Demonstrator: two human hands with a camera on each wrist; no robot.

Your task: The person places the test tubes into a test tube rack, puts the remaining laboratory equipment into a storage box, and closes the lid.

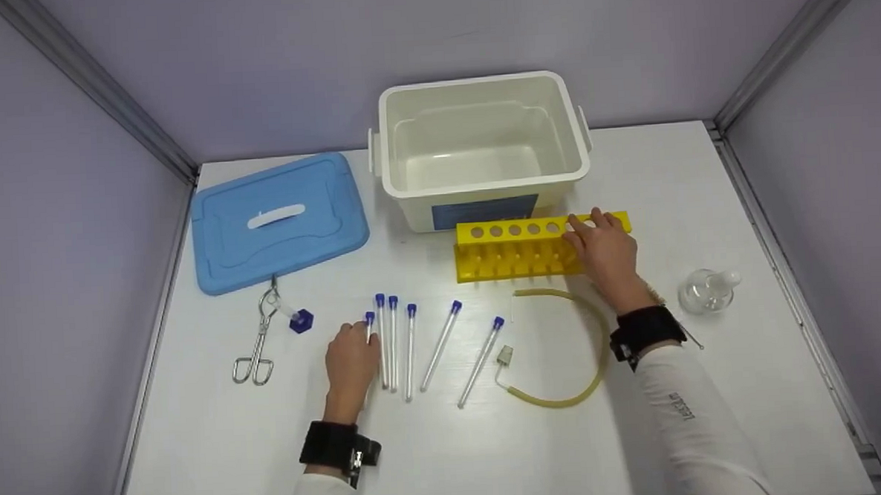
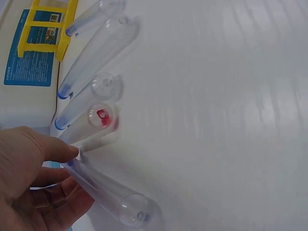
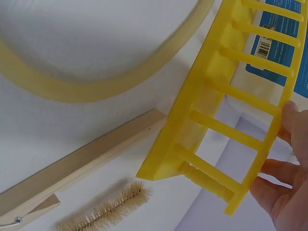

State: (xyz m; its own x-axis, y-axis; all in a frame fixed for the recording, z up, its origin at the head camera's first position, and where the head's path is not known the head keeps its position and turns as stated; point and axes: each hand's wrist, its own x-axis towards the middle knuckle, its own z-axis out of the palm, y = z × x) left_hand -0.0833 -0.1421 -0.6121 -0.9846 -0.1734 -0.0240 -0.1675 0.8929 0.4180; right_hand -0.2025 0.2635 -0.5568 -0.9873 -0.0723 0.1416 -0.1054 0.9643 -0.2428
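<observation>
My left hand [image 1: 352, 359] pinches the leftmost test tube [image 2: 113, 190] near its capped end, thumb on one side and fingers curled on the other. To its right lie several more clear test tubes with blue caps, among them a slanted test tube [image 1: 442, 345]. One neighbouring tube [image 2: 100, 116] shows a red mark at its rounded end in the left wrist view. With thumb and fingertips, my right hand [image 1: 608, 259] grips the top plate of the yellow test tube rack [image 1: 533, 229] near its right end. The rack stands upright in front of the white bin.
Behind the rack stands the white bin [image 1: 486, 186]; its blue lid [image 1: 284, 239] lies left. Metal tongs [image 1: 262, 337] lie below the lid. Rubber tubing [image 1: 604, 337] curves beneath my right arm, near a wooden clamp [image 3: 96, 154] and bristle brush [image 3: 113, 209]. A glass vessel [image 1: 705, 292] sits right.
</observation>
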